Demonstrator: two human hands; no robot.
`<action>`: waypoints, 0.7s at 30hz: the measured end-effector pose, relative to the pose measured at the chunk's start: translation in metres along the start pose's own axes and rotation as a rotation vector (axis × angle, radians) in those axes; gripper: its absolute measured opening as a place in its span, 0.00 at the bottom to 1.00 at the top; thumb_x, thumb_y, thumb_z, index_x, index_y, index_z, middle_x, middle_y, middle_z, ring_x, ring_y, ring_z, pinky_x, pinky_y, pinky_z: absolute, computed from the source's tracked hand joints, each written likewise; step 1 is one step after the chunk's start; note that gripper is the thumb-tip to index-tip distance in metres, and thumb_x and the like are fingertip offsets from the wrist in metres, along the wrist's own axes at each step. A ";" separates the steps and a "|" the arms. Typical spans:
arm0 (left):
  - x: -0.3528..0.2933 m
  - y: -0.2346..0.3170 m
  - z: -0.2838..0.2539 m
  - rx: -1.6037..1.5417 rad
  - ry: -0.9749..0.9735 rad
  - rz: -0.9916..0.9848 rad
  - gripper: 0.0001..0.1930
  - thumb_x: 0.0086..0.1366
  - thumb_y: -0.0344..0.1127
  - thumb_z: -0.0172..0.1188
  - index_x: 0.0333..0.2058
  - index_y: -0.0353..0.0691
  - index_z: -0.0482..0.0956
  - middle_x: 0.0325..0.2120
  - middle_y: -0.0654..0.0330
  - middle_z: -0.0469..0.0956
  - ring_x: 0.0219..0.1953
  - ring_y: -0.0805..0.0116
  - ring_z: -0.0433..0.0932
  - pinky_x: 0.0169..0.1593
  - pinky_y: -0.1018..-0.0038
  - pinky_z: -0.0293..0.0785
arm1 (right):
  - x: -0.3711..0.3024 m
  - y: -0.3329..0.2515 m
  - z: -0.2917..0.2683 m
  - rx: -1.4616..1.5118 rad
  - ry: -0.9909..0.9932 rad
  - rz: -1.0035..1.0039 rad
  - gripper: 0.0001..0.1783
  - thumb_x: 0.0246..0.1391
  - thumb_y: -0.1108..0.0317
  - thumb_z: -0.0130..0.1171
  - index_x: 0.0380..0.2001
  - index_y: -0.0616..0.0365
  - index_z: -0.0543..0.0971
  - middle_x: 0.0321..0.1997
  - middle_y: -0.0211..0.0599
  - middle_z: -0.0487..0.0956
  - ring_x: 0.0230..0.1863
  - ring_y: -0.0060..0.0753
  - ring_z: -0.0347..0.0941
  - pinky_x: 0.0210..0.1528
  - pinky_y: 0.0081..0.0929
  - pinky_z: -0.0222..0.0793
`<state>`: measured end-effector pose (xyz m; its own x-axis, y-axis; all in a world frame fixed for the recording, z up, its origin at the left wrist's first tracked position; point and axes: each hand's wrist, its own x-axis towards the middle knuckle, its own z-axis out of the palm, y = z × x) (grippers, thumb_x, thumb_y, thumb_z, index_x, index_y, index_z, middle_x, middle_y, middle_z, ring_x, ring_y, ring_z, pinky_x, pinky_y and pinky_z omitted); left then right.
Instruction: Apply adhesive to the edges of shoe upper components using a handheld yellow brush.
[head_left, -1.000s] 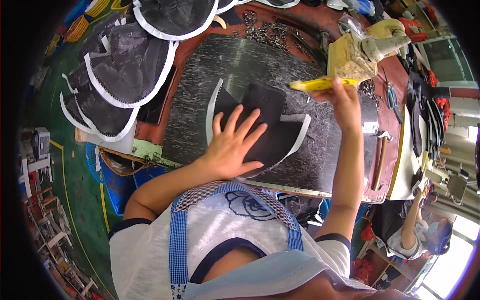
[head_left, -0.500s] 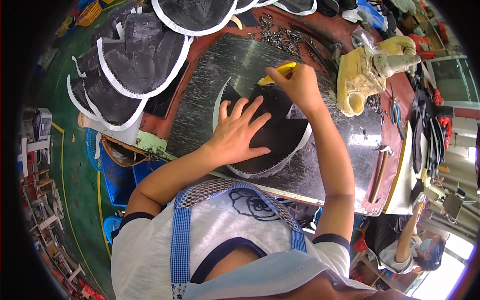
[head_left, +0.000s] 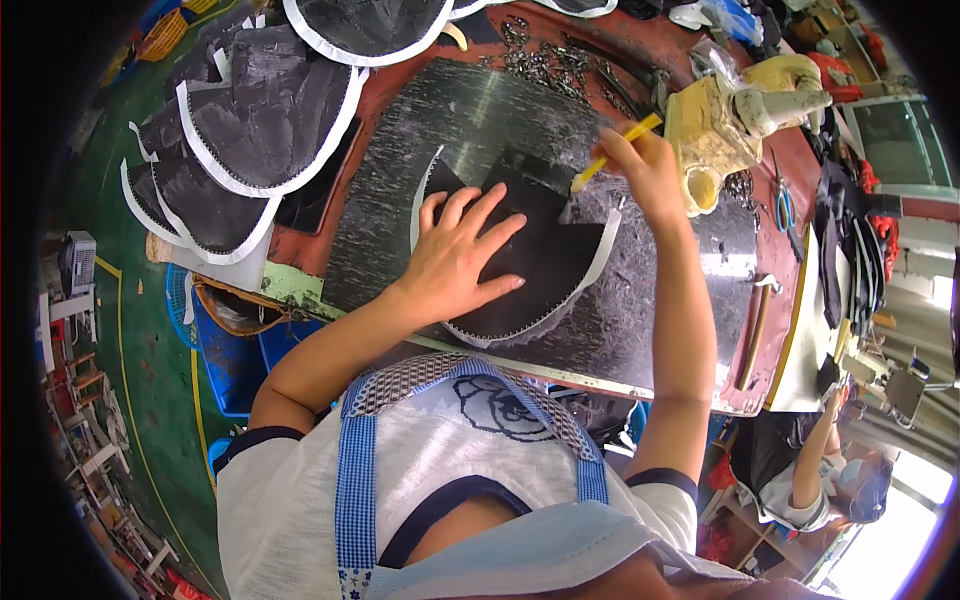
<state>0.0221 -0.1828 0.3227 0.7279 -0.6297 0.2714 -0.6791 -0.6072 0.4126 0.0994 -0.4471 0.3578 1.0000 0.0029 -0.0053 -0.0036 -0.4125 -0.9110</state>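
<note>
Left hand (head_left: 462, 262) splayed flat on black white-edged fabric panel (head_left: 540, 262) mid-frame, right hand (head_left: 645, 172) gripping yellow-handled brush (head_left: 612, 152); upper edge in hand, stack of panels (head_left: 255, 130) upper left looks done.

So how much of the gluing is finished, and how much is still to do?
A stack of black white-edged pieces already lies at the table's far left, though whether those are finished is hard to tell. In hand: the left hand presses one black piece flat on the dark work board, while the right hand brushes its upper right edge with a yellow-handled brush. The rest of that edge probably remains.
</note>
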 end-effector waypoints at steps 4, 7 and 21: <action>-0.007 -0.005 0.002 -0.060 0.025 -0.015 0.29 0.54 0.48 0.65 0.53 0.43 0.72 0.59 0.54 0.64 0.63 0.52 0.58 0.64 0.50 0.47 | 0.007 -0.025 0.014 -0.315 0.048 -0.080 0.18 0.57 0.56 0.59 0.22 0.60 0.79 0.20 0.34 0.78 0.23 0.24 0.73 0.30 0.25 0.68; -0.014 -0.003 0.002 -0.117 0.016 -0.022 0.29 0.54 0.46 0.65 0.54 0.42 0.72 0.60 0.53 0.62 0.66 0.49 0.54 0.66 0.46 0.43 | 0.014 -0.022 -0.005 -0.441 0.113 -0.025 0.18 0.53 0.55 0.63 0.21 0.60 0.78 0.19 0.35 0.78 0.22 0.24 0.73 0.29 0.26 0.68; -0.033 -0.001 -0.001 -0.421 0.208 -0.218 0.46 0.51 0.36 0.71 0.65 0.38 0.54 0.67 0.42 0.44 0.70 0.46 0.44 0.68 0.55 0.45 | -0.036 -0.006 -0.047 -0.210 -0.043 -0.046 0.18 0.50 0.54 0.69 0.27 0.61 0.81 0.17 0.25 0.74 0.19 0.16 0.65 0.21 0.20 0.59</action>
<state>-0.0007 -0.1612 0.3139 0.8809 -0.3745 0.2894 -0.4435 -0.4394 0.7812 0.0635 -0.4872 0.3829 0.9979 0.0637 0.0126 0.0479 -0.5915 -0.8049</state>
